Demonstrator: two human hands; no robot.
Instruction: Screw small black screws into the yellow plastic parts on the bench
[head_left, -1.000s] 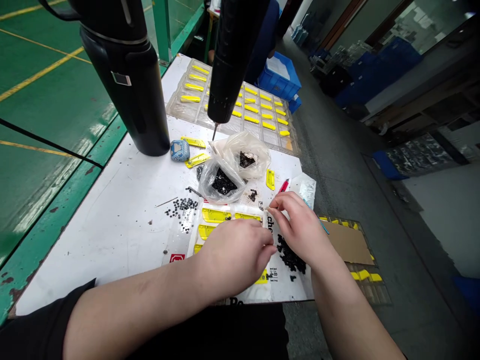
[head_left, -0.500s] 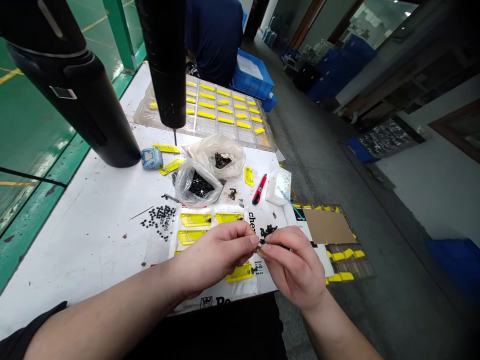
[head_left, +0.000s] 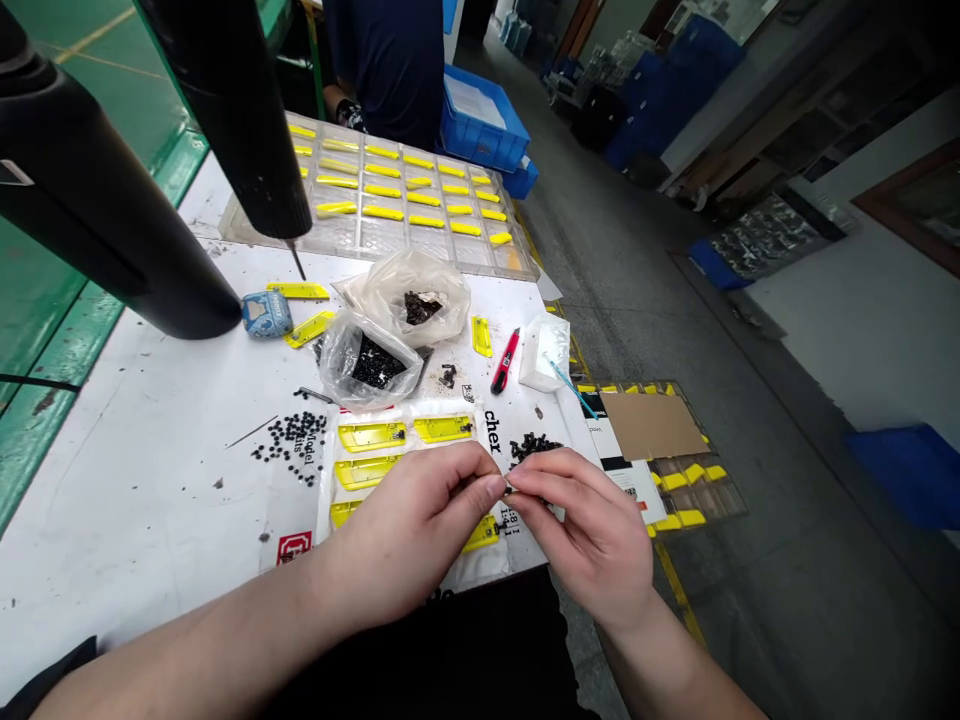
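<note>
**Left hand** [head_left: 409, 530]: bare, fingers curled, thumb and forefinger closed on one tiny black fitting [head_left: 508, 490] held in the gap between the hands, above the bench.

**Right hand** [head_left: 589, 535]: bare, fingertips closed on the same fitting from the opposite side. Neither hand was released. The fitting's exact form was too small to tell.

**Just beyond the right fingertips:** a loose heap of small black fittings [head_left: 534, 447], lying apart from the hands on the white-topped bench [head_left: 127, 490].

**Under and beyond the left hand:** flat yellow plastic strips [head_left: 371, 435] on a white packing sheet.

**Left of the left hand:** a scatter of round black fittings [head_left: 294, 443].

**Ahead of the hands:** two clear plastic bags of black fittings [head_left: 367, 365] [head_left: 412, 295], and a red utility knife [head_left: 505, 360] to their right.

**Farther ahead:** a clear moulded tray [head_left: 450, 265] holding rows of yellow strips.

**Ahead and left, overhead:** a black electric screwdriver [head_left: 232, 110] hanging with its bit above the bench
</note>
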